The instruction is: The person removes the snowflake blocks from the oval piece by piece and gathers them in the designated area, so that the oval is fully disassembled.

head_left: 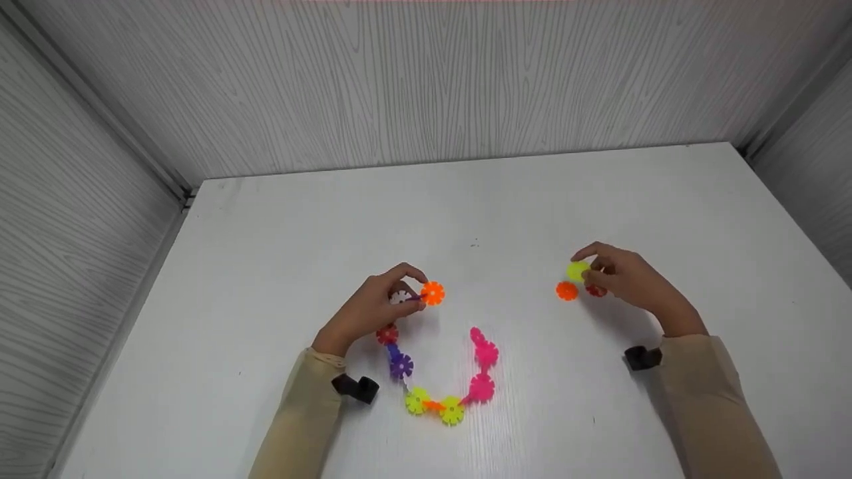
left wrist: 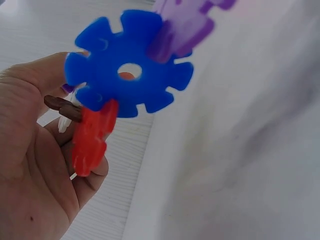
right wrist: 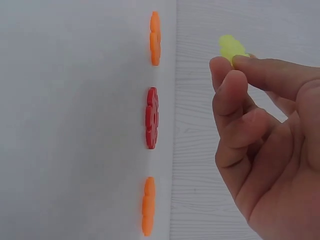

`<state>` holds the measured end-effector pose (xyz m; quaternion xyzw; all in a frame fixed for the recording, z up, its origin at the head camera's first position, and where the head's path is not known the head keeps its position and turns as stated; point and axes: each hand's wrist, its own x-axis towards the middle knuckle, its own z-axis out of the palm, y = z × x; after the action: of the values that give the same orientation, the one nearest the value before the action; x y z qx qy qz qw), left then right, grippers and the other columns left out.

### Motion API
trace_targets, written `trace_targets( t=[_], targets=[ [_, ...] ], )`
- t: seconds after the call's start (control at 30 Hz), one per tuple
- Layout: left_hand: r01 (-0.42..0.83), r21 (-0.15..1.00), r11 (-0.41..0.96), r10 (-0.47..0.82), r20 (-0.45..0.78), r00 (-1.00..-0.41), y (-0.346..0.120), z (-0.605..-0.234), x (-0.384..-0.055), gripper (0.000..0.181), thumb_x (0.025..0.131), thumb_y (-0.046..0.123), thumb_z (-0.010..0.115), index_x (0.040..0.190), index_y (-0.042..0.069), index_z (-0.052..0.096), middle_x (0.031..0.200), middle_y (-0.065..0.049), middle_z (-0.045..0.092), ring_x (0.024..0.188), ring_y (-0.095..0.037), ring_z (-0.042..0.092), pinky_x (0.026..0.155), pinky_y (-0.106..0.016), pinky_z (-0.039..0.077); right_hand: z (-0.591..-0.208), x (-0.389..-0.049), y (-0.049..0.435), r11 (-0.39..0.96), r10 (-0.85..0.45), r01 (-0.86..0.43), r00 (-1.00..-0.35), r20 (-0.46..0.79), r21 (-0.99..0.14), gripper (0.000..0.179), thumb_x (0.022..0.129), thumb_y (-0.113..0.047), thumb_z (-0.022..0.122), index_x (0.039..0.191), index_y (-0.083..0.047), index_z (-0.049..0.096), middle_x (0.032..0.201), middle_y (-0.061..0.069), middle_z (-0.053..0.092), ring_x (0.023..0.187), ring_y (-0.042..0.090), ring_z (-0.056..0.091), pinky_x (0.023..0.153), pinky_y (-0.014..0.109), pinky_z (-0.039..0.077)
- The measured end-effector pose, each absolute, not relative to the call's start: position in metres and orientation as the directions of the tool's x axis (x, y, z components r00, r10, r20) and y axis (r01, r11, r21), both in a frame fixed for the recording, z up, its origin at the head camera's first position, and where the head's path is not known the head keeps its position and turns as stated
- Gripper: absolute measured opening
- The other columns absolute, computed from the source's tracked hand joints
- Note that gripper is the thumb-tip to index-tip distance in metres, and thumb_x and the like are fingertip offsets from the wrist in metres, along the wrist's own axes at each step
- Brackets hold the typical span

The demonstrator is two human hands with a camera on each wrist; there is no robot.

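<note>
My left hand (head_left: 369, 306) pinches the upper end of a chain of interlocking plastic snowflake discs, close to an orange disc (head_left: 433, 293). From there the chain curves down and round in a U, through a purple disc (head_left: 401, 366) and a yellow disc (head_left: 452, 411) to a pink disc (head_left: 486, 354). In the left wrist view, a blue disc (left wrist: 100, 65) joins a red disc (left wrist: 92, 142) beside the palm. Thumb and fingertip of my right hand (head_left: 626, 276) pinch a single yellow-green snowflake disc (right wrist: 231, 47), held above the table and apart from the chain.
Below the right hand lie loose discs on the white table (head_left: 299, 226): an orange disc (head_left: 567, 291) and a red disc (head_left: 596, 291). The right wrist view shows another orange disc (right wrist: 148, 206). Wood-grained panels (head_left: 432, 80) stand at the back and sides.
</note>
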<state>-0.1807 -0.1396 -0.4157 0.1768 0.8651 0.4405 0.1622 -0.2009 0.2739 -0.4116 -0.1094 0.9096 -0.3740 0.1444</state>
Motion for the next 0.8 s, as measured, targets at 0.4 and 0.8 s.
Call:
trace_targets(
  t=[0.4, 0.8],
  targets=[
    [0.207, 0.813, 0.544, 0.472, -0.092, -0.877, -0.1412, -0.4196, -0.1793, 0.028, 0.091, 0.032, 0.065, 0.118, 0.035, 0.057, 0.091, -0.002, 0.065, 0.065, -0.019, 0.054, 0.063, -0.031, 0.05, -0.4125, -0.1999, 0.2807, 0.741, -0.352, -0.043, -0.875, -0.334, -0.67, 0.029, 0.092, -0.008, 0.052, 0.118, -0.016, 0.061, 0.081, 0.009, 0.062, 0.066, 0.017, 0.052, 0.058, 0.025, 0.04],
    [0.197, 0.801, 0.566, 0.464, -0.111, -0.879, -0.1398, -0.4194, -0.1796, 0.029, 0.09, 0.031, 0.067, 0.117, 0.037, 0.057, 0.087, -0.001, 0.064, 0.061, -0.017, 0.05, 0.062, -0.031, 0.049, -0.4127, -0.1994, 0.2808, 0.78, -0.336, 0.035, -0.819, -0.465, -0.625, 0.024, 0.089, -0.01, 0.053, 0.111, -0.014, 0.06, 0.078, 0.003, 0.059, 0.064, 0.017, 0.05, 0.059, 0.026, 0.041]
  ],
)
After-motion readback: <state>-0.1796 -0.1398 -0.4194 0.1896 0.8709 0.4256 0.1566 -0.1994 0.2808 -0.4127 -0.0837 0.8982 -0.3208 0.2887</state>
